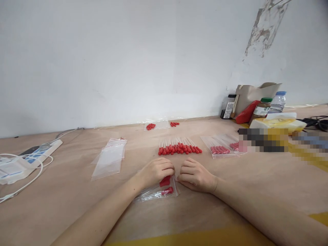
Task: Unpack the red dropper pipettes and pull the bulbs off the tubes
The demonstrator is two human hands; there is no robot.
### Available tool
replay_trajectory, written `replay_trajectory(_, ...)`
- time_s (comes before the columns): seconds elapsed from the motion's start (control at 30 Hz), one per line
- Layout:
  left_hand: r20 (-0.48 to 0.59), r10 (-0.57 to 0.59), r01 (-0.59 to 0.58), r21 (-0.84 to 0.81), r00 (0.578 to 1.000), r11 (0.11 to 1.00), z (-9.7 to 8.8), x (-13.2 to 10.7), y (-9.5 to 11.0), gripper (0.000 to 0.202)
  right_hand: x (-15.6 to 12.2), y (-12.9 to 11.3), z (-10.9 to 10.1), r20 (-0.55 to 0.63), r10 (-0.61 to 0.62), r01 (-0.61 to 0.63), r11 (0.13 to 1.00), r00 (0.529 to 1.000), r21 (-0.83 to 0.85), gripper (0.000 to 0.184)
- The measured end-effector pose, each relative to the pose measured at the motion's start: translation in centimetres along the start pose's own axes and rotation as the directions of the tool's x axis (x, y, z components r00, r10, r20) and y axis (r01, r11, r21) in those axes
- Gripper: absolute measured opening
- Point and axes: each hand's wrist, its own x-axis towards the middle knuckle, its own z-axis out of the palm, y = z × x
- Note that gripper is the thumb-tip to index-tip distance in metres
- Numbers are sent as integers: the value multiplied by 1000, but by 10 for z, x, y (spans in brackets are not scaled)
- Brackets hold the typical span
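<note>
A clear zip bag lies flat on the table in front of me, with what look like glass droppers inside, their red bulbs toward the zip end. My left hand is closed over the bag's upper edge and partly hides the bulbs. At the right, zip end, my right hand has its fingers curled in a pinch at the bag's edge; its fingertips are partly hidden. Just beyond both hands is a row of loose red-bulbed droppers, thin stems pointing away from me.
Flat zip bags lie at left. Filled bags lie at right, and small red pieces by the wall. A power strip with white cables is far left. Bottles, a grey bag and a tissue pack stand back right.
</note>
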Motion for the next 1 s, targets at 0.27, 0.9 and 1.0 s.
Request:
replay_trajectory(0.27,-57,39,-39,2,998,999,3,-2,-2,20,3,2,8,-26,-46,45,998,999,-37,20)
replay_trajectory(0.9,32,59,-59,-20,998,998,-31,-8,-20,26,4,4,-9,288,65,-110,984,955,140,15)
replay_trajectory(1.0,68,-1,8,-92,998,996,-28,-7,-16,29,5,0,-9,291,226,-316,895,930,314,21)
